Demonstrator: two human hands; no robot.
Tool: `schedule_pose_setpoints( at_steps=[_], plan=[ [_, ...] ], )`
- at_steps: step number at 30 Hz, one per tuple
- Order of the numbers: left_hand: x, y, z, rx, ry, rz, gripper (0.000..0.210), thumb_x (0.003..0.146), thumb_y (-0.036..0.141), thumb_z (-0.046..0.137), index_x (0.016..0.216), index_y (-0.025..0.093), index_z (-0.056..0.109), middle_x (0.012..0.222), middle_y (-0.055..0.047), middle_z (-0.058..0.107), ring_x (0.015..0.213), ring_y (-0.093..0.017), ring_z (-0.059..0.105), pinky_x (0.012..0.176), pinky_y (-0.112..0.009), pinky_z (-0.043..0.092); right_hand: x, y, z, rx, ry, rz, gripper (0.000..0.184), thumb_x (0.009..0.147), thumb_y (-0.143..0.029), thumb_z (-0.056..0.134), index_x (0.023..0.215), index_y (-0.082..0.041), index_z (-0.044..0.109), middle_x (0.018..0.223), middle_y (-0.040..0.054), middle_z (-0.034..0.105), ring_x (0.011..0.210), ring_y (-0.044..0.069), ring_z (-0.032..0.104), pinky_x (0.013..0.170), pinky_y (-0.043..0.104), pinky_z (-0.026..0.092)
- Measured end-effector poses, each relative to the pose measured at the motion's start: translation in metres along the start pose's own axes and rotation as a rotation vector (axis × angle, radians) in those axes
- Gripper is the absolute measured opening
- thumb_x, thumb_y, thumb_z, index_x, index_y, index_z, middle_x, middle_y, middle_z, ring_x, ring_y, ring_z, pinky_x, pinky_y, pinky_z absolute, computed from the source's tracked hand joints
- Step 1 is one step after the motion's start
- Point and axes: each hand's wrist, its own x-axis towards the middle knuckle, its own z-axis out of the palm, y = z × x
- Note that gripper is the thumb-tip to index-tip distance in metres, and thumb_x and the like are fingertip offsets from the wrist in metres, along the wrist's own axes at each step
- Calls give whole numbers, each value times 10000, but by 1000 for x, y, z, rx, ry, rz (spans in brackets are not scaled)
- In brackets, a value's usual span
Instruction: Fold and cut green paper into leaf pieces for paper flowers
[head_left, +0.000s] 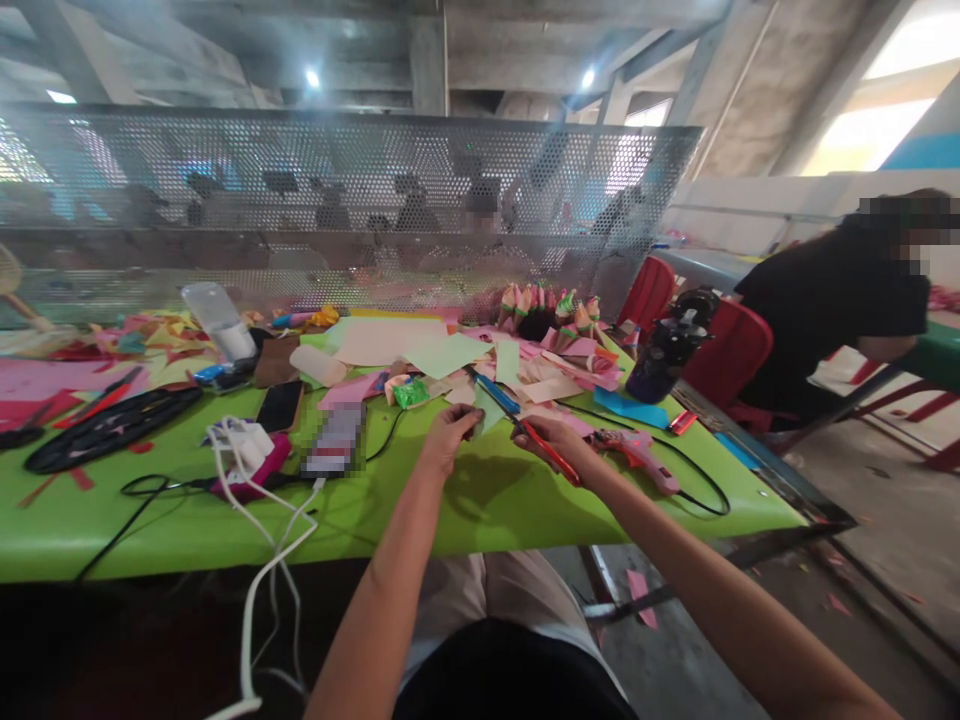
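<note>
My left hand (453,432) is closed, with thumb and fingers pinching the edge of a small pale green piece of paper (490,412). My right hand (553,438) is wrapped round red-handled scissors (553,455). Their blades point away from me and to the left, against the paper; a blue strip shows along them, and I cannot tell whether it belongs to the scissors. Both hands are above the front middle of the green-covered table. To the right of my right hand lies a pink glue gun (649,462) with a black cord.
Paper sheets (390,340) and scraps cover the table's back, beside paper cones (551,308). A dark bottle (667,345) stands right. Phones (335,440), a power strip (255,465) and white cables lie left. A perforated metal screen (337,210) rises behind; a person (832,290) sits at right.
</note>
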Motion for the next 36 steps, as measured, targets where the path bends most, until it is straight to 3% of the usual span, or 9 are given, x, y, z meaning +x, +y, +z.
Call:
schedule_pose_setpoints(
  at_steps=[7, 11, 14, 17, 22, 27, 30, 33, 36],
  plan=[
    [0, 0, 0, 10, 3, 4, 353, 506, 426, 816, 624, 160, 616, 511, 53, 505, 470, -61, 378, 484, -229, 250, -1, 2, 2, -81, 29, -15, 452, 827, -616, 500, 795, -188, 643, 734, 29, 640, 707, 199, 585, 630, 284, 442],
    [1, 0, -1, 17, 10, 13, 376, 497, 444, 823, 628, 163, 610, 506, 59, 494, 466, -61, 375, 477, -225, 252, 9, 3, -9, -186, 81, 14, 410, 872, -561, 485, 854, -196, 668, 776, 33, 677, 738, 207, 615, 657, 282, 454],
    [1, 0, -1, 26, 18, 19, 399, 489, 464, 828, 639, 166, 609, 495, 68, 480, 457, -61, 375, 473, -221, 265, 27, 4, -22, -308, 147, 96, 316, 872, -463, 552, 974, -193, 681, 846, 72, 711, 774, 234, 644, 682, 294, 457],
    [2, 1, -2, 40, 25, 26, 419, 494, 491, 820, 654, 169, 607, 506, 71, 482, 457, -60, 387, 471, -215, 282, 50, 6, -29, -424, 195, 153, 285, 852, -315, 602, 1102, -191, 658, 1000, 125, 718, 931, 272, 651, 775, 316, 462],
    [1, 1, -3, 85, 35, 53, 426, 540, 511, 798, 700, 176, 590, 582, 64, 524, 510, -69, 467, 484, -195, 337, 76, 9, -30, -508, 202, 206, 298, 777, -162, 657, 1074, -170, 677, 1022, 153, 710, 1028, 311, 632, 829, 341, 456],
    [0, -1, -1, 151, 14, 65, 434, 661, 561, 717, 809, 203, 521, 670, 55, 567, 449, -78, 520, 435, -199, 355, 76, 1, -27, -424, 228, 142, 258, 846, -182, 579, 1074, -173, 698, 1119, 168, 689, 1099, 311, 599, 883, 364, 443],
    [-1, -3, 2, 210, 0, 88, 354, 763, 517, 657, 841, 218, 486, 671, 55, 586, 378, -67, 479, 406, -197, 311, 68, -7, -16, -270, 229, 43, 264, 906, -300, 523, 1062, -204, 712, 1074, 97, 717, 1022, 269, 630, 865, 350, 461],
    [-5, -3, 4, 269, -3, 129, 256, 809, 435, 639, 805, 224, 494, 644, 55, 585, 383, -68, 423, 431, -205, 309, 60, -11, 2, -92, 238, -22, 292, 882, -403, 544, 1025, -223, 723, 962, 42, 734, 902, 231, 647, 804, 326, 484],
    [-9, 1, 7, 308, 6, 166, 168, 798, 334, 666, 778, 228, 537, 669, 35, 603, 482, -100, 453, 502, -216, 330, 56, -5, 21, 71, 296, -27, 362, 822, -471, 585, 1005, -186, 711, 923, 58, 722, 840, 220, 636, 767, 328, 496]
  ],
)
